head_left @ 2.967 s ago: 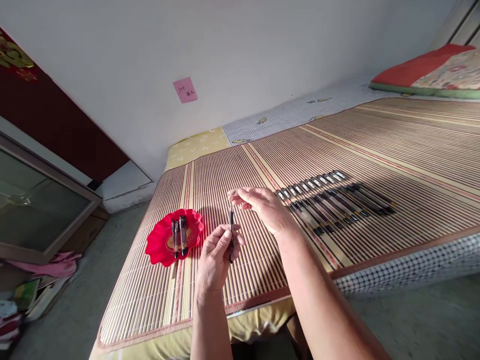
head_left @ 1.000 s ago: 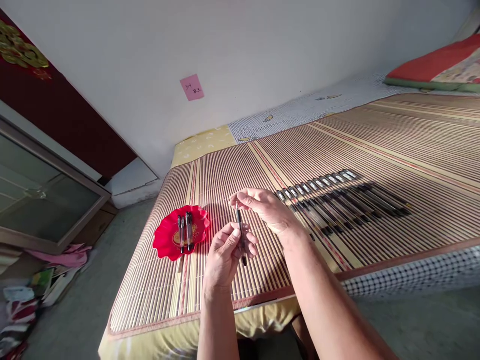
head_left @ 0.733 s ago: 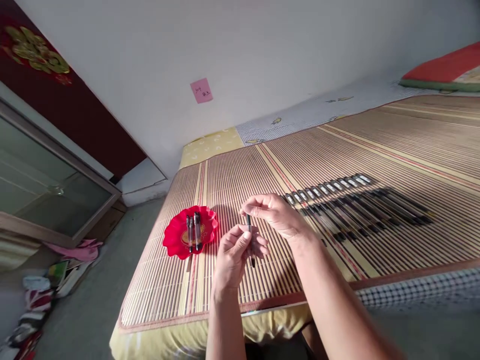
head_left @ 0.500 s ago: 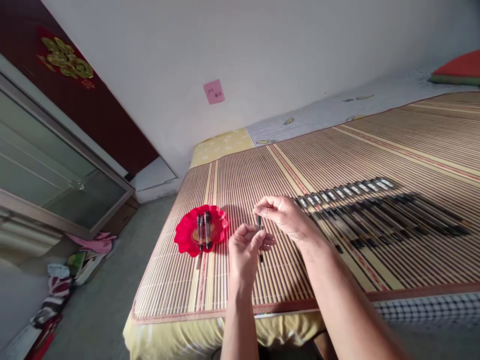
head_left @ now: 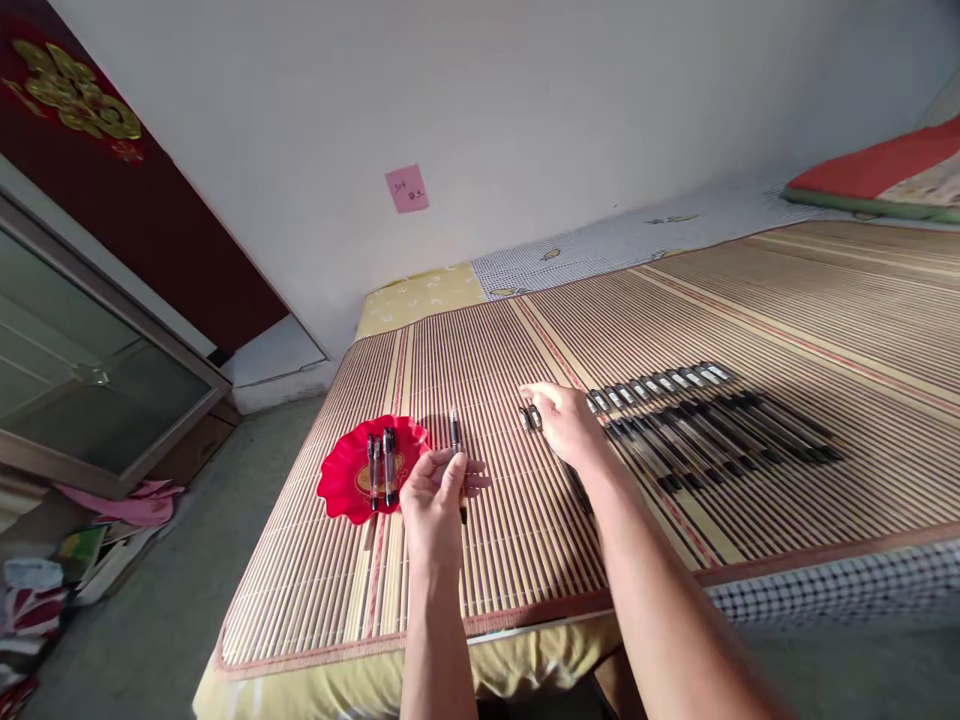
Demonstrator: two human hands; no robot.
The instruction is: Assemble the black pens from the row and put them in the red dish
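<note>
My left hand [head_left: 439, 490] pinches a clear-barrelled black pen [head_left: 455, 432], its bare tip pointing up and its lower end showing below the fingers. My right hand [head_left: 568, 425] reaches down to the left end of a row of black pen caps [head_left: 645, 388]. Its fingers are closed at a pen cap [head_left: 524, 418], with another cap close beside it; the hand covers part of the row. Below the caps lie several uncapped pens [head_left: 720, 440], side by side. A red scalloped plate [head_left: 334, 490] left of my left hand holds a few capped pens [head_left: 388, 465].
A striped bamboo mat [head_left: 300, 590] covers the bed, with its front edge near me. A pink note [head_left: 407, 188] is stuck on the wall behind. At the far right lies a red folded cloth [head_left: 877, 165]. A glass-paned door [head_left: 82, 350] stands at left.
My right hand has left the pen's top and moved right and down to the row of caps. The pen in my left hand now shows its bare tip. The view has shifted right.
</note>
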